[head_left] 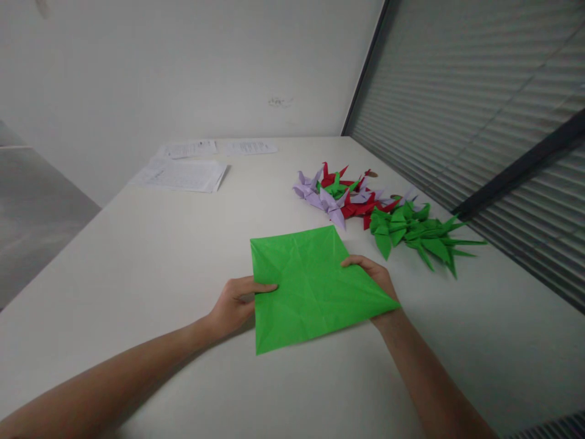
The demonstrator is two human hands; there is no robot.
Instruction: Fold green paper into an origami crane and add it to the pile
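Note:
A creased sheet of green origami paper point(306, 286) is held up over the white table, unfolded nearly flat. My left hand point(235, 305) pinches its left edge, thumb on top and the other fingers behind the sheet. At the right edge, my right hand point(372, 277) grips the paper with the thumb on its face. The rest of that hand lies mostly behind the sheet. The paper's lower right corner stretches to a point across the right wrist. Fold lines run over the whole surface.
Folded paper cranes lie in a cluster at the right: green ones point(411, 231), red ones point(365, 207) and lilac ones point(331, 204). Printed papers point(183, 175) rest at the table's far left. A window with blinds point(479, 110) borders the right side; a wall point(205, 73) stands behind.

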